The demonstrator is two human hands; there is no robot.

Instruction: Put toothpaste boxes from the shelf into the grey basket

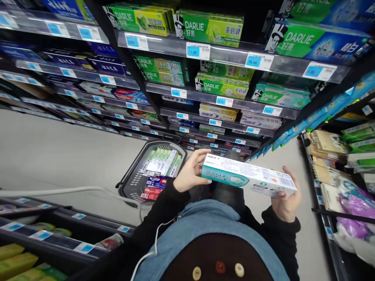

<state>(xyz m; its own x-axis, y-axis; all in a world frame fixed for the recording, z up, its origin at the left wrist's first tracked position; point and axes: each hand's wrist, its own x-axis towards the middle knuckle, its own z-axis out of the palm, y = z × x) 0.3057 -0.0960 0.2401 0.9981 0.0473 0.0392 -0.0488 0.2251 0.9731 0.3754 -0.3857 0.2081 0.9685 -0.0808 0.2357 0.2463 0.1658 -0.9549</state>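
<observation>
A long white and teal toothpaste box (249, 175) is held level in front of my body. My left hand (191, 171) grips its left end, thumb along the lower edge and fingers behind. At the other end, my right hand (287, 199) clasps the box with the thumb on the near side and a finger over the far corner. Small print covers the upper face. On the floor to the left stands a grey shopping basket (133, 177). Several green and white toothpaste boxes (159, 160) lie inside it, with red and blue boxes (152, 191) nearer me.
Ahead, shelves hold rows of Darlie toothpaste boxes (209, 29) above blue price tags (198, 50). Another shelf (58, 234) stands close at the lower left. Purple packages (356, 207) fill a rack on the right. A white cable (88, 190) crosses the left side.
</observation>
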